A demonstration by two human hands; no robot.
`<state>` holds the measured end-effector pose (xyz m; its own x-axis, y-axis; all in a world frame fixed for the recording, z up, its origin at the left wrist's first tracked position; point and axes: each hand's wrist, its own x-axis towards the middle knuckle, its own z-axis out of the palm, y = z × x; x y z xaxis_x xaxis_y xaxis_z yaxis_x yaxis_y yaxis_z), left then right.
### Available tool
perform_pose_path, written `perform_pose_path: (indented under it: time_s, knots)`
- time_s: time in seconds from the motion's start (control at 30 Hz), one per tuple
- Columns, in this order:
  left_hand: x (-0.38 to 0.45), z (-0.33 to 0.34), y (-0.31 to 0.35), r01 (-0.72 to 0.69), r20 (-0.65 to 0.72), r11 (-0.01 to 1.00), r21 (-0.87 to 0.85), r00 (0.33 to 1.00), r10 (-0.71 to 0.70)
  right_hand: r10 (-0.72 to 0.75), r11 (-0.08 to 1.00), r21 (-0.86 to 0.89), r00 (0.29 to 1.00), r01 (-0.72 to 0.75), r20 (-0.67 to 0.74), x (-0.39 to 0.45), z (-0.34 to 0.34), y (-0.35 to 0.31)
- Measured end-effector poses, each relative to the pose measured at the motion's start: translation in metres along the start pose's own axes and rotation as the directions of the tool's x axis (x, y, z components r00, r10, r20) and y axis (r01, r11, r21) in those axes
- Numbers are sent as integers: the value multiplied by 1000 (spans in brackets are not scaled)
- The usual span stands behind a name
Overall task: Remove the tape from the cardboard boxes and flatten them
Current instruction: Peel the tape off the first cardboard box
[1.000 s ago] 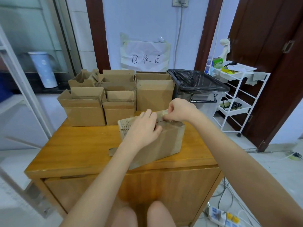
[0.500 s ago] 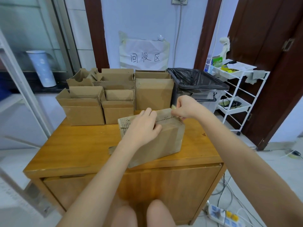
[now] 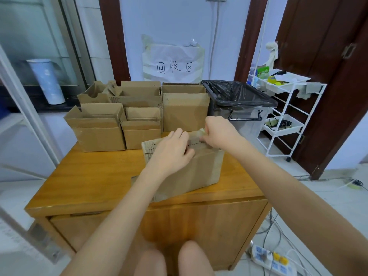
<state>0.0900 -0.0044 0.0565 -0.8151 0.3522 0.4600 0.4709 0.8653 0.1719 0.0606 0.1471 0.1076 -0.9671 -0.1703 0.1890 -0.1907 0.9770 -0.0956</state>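
Your left hand (image 3: 171, 154) grips the cardboard box (image 3: 199, 172) top | your right hand (image 3: 217, 132) pinches the tape (image 3: 202, 130) at its edge | box sits on wooden table (image 3: 89, 176)

Brown cardboard boxes (image 3: 137, 114), honey-orange wooden table (image 3: 89, 182), black bin liner (image 3: 237, 92), white cart (image 3: 286, 120)
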Motion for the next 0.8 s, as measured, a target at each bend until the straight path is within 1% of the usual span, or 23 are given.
perform_pose_path:
  time_s: [0.07,0.2,0.23,0.37,0.43,0.53,0.67,0.8]
  knots:
    - [0,1,0,-4,-4,1000,-2,1000,4,16,991,134,997,-27,77,4,-1,7]
    - [2,3,0,-14,0,1000,11,1000,14,8,977,209,984,-46,179,5,-3,10]
    - [2,3,0,-13,3,1000,12,1000,13,17,981,188,983,-52,183,5,-3,10]
    - [1,2,-1,-13,12,1000,1,1000,13,74,997,-44,978,-67,193,4,-10,10]
    - [1,2,-1,-25,22,1000,10,999,25,88,995,-73,966,-72,242,3,-13,10]
    - [2,0,-1,-34,33,999,13,999,33,90,995,-71,960,-73,266,5,-14,9]
    - [1,-2,-1,-38,46,999,0,998,37,108,993,21,953,-119,284,10,-8,13]
    - [1,-6,-7,-34,94,998,-49,995,39,101,986,108,966,-130,237,8,2,17]
